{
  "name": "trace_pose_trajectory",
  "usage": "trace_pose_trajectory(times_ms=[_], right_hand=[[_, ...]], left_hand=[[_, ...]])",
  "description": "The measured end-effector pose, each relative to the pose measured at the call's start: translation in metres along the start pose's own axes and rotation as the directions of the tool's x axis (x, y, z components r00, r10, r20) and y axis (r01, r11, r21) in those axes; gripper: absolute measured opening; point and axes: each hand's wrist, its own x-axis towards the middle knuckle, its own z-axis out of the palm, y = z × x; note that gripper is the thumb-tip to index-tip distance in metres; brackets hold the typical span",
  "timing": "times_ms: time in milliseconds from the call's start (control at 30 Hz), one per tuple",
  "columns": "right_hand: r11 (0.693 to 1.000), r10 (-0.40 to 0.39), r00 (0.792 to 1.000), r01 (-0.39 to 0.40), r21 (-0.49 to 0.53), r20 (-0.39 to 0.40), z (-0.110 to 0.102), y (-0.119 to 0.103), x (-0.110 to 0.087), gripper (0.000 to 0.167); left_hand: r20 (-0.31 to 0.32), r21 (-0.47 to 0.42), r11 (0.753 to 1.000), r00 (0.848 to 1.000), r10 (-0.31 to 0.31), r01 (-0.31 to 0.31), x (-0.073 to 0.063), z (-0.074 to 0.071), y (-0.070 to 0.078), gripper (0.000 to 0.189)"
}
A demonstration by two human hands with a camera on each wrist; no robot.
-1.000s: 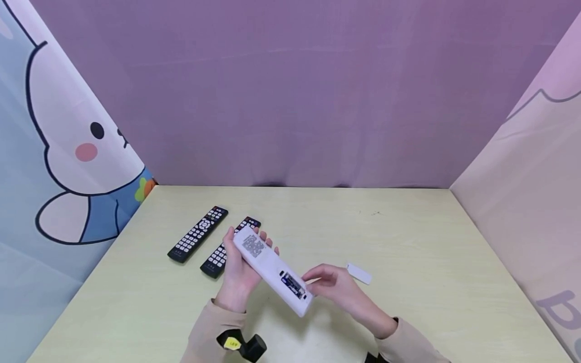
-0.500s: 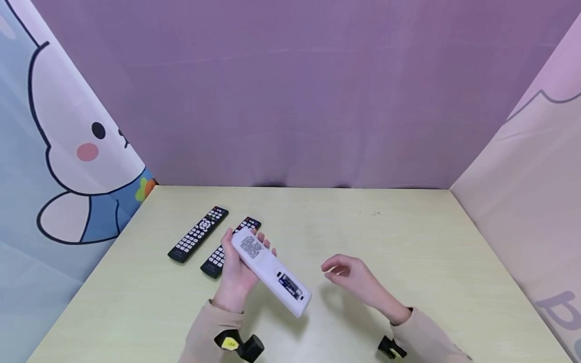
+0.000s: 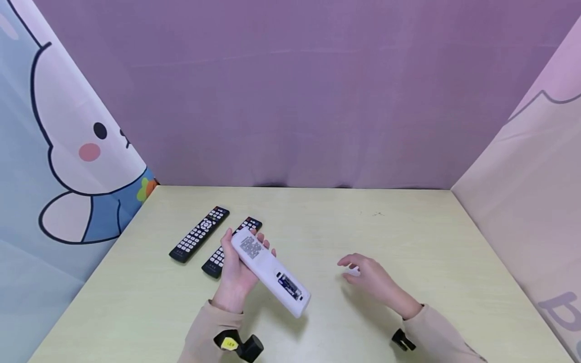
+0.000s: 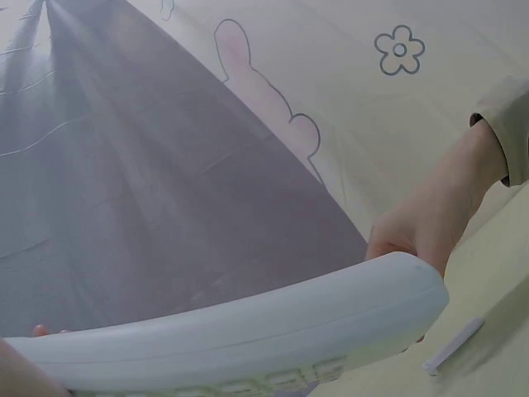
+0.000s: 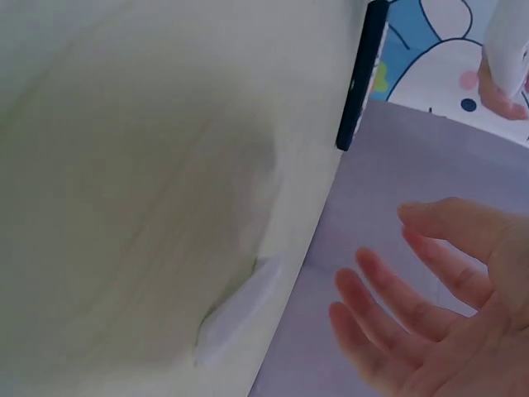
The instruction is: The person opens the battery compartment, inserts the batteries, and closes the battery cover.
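My left hand (image 3: 237, 282) grips a white remote control (image 3: 268, 267) tilted above the table, its back turned up. A printed label sits near the held end. The battery compartment (image 3: 289, 286) lies uncovered toward the other end, with a blue-and-dark battery inside; how many it holds I cannot tell. My right hand (image 3: 376, 282) hovers to the right with fingers loosely spread and nothing in them. Below it on the table lies a small white battery cover (image 5: 240, 313), mostly hidden behind the hand in the head view but plain in the left wrist view.
Two black remote controls lie on the pale table (image 3: 408, 237): one at the left (image 3: 199, 234), the other (image 3: 213, 262) partly hidden behind my left hand. A purple curtain (image 3: 290, 101) stands behind, with printed cloth at both sides.
My right hand has left the remote's battery compartment and moved right, over the battery cover, its fingers spreading. The left hand keeps holding the white remote nearly still.
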Motion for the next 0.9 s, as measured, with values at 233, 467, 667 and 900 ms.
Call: trace_pose_trajectory(times_ms=[233, 467, 667, 900], right_hand=[[0.99, 0.004, 1.0, -0.006, -0.142, -0.013, 0.002, 0.009, 0.0, 0.026], [0.975, 0.011, 1.0, -0.01, -0.222, 0.004, 0.004, 0.016, 0.001, 0.032], [0.976, 0.05, 0.998, -0.041, -0.213, 0.034, 0.006, 0.022, 0.002, 0.035], [0.972, 0.102, 0.993, -0.088, -0.22, 0.053, 0.008, 0.027, 0.004, 0.036]], left_hand=[[0.003, -0.005, 1.0, 1.0, -0.002, 0.002, 0.0, 0.0, 0.0, 0.052], [0.007, -0.005, 1.0, 1.0, -0.005, 0.005, 0.0, -0.001, -0.001, 0.052], [0.017, -0.005, 1.0, 1.0, -0.005, 0.005, 0.0, -0.001, -0.002, 0.051], [0.02, -0.005, 1.0, 1.0, -0.005, 0.005, 0.0, -0.002, -0.002, 0.051]])
